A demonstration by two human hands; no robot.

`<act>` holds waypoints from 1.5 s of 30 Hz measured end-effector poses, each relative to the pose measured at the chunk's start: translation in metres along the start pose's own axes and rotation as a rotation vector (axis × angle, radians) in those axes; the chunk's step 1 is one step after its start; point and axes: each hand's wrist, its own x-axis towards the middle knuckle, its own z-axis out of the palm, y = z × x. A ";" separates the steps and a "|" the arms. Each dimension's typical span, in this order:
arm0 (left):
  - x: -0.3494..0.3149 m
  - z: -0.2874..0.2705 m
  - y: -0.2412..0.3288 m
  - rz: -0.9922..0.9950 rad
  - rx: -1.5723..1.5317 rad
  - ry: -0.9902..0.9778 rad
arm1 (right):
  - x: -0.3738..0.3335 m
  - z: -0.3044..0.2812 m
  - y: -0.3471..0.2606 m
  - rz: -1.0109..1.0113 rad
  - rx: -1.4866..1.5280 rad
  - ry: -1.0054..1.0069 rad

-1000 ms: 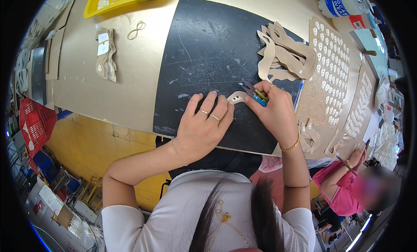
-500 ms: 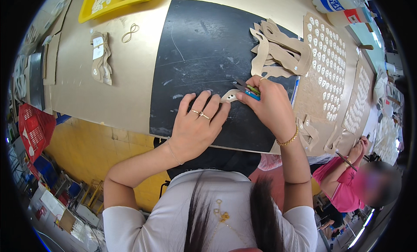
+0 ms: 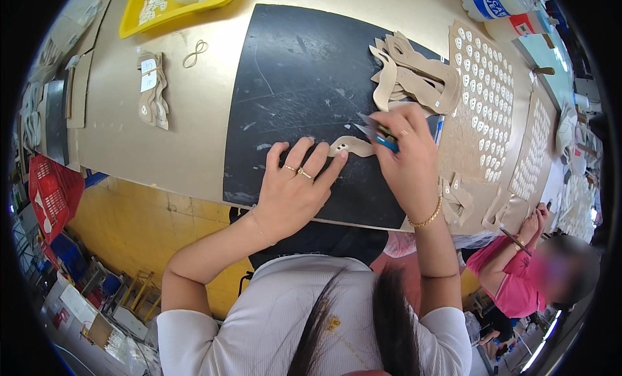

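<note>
A small wavy beige leather-like piece [image 3: 355,144] with a white patch and dark holes lies on the black mat [image 3: 304,71]. My left hand [image 3: 293,180] rests flat on the mat with its fingers spread, and the tip of its index finger presses on the left end of that piece. Just right of the piece, my right hand [image 3: 411,157] is closed around small thread snips [image 3: 382,135] with a blue and greenish handle, their dark blades pointing left and slightly blurred. A tiny pale scrap [image 3: 347,126] sits on the mat near the blade tips.
Beyond my right hand is a pile of cut beige pieces [image 3: 418,74]. Boards of white patches [image 3: 483,97] stand to the right. At left are a banded bundle [image 3: 153,94], a rubber band [image 3: 195,54] and a yellow tray [image 3: 181,11]. A co-worker [image 3: 508,266] sits at far right.
My right hand has let go of the beige piece's right part and drawn slightly right with the snips. More of the piece is uncovered. My left hand stays nearly in place.
</note>
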 end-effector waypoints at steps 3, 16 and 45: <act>-0.005 0.001 -0.005 -0.008 -0.046 0.011 | -0.019 -0.005 0.004 -0.144 -0.076 0.050; 0.000 0.002 -0.005 -0.036 -0.089 0.053 | -0.033 0.001 0.021 -0.486 -0.432 -0.147; 0.001 0.008 -0.011 -0.007 -0.133 0.097 | -0.020 -0.007 0.002 -0.520 -0.525 -0.300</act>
